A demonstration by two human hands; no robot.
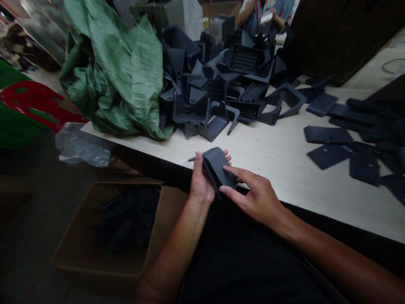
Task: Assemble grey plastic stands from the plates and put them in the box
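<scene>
A dark grey plastic part (220, 164) is held between my two hands over the front edge of the table. My left hand (202, 183) is wrapped round its left side, thumb up, with fingertips showing behind it. The thumb and forefinger of my right hand (259, 196) grip its right side and lower edge. Behind them a large pile of dark grey bracket-like parts (218, 120) lies on the table (268, 156). Flat dark parts (329, 135) lie spread at the right.
A green woven sack (123, 80) rests on the table's left end. Below stands an open cardboard box (171, 211) holding dark pieces. A red plastic chair (38, 101) is at the far left. Across the table a person's arm (248, 12) shows beside a dark panel (341, 33).
</scene>
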